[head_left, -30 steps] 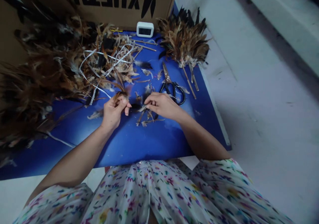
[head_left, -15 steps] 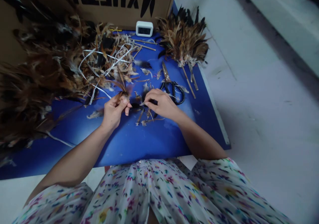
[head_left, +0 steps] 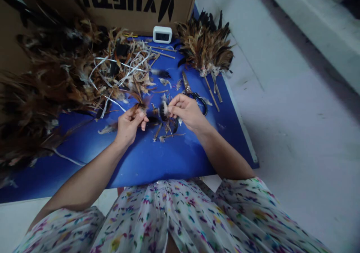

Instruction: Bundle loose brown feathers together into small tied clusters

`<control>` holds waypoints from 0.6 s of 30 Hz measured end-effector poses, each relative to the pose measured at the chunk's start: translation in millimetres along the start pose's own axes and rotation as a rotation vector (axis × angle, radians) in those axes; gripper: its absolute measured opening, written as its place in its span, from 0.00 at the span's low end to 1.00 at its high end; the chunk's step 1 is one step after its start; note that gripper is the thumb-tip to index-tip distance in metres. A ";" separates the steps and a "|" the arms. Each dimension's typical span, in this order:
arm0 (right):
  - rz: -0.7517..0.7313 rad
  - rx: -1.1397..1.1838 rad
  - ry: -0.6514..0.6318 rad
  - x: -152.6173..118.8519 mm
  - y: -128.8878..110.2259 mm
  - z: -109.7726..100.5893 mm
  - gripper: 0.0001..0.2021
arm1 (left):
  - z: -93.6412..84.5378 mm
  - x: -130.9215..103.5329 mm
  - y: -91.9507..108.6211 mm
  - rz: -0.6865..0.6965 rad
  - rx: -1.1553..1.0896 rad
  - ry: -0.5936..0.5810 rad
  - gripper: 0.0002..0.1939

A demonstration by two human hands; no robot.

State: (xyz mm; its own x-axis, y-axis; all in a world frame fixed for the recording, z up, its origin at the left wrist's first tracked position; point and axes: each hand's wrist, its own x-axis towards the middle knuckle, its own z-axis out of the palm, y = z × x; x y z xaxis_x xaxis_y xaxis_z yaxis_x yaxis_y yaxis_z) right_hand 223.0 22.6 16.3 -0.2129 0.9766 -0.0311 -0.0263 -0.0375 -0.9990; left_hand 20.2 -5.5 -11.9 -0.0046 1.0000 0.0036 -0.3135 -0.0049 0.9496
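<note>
My left hand (head_left: 129, 125) pinches a few brown feathers (head_left: 138, 98) by their pale, fluffy base, above the blue table. To its right, my right hand (head_left: 187, 110) is closed on a small dark feather with pale fluff (head_left: 164, 110) at its fingertips. Loose feather scraps and short quills (head_left: 161, 132) lie on the table just below and between the hands. Black-handled scissors (head_left: 186, 83) lie behind my right hand, which hides part of their handles.
A large heap of brown feathers (head_left: 70, 69) with white ribbon covers the left side. Feather bundles on sticks (head_left: 206, 47) lie at the back right. A small white digital clock (head_left: 162, 35) stands before a cardboard box (head_left: 123, 18). Thin sticks lie near the clock.
My right hand has moved slightly up and right, over the scissor handles. A dark feather with pale fluff now shows clearly at its fingertips. My left hand has stayed in place.
</note>
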 end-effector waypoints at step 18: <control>-0.084 -0.023 0.023 -2.7 8.5 0.2 0.13 | -2.2 -1.6 -3.2 0.004 0.050 -0.045 0.17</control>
State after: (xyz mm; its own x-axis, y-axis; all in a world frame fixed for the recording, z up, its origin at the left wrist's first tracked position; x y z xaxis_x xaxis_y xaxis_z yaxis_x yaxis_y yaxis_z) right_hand 223.1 19.7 7.9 -0.1882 0.9807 0.0526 -0.0202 0.0497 -0.9986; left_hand 19.1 -7.0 -15.6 0.0370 0.9991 0.0203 -0.2661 -0.0098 0.9639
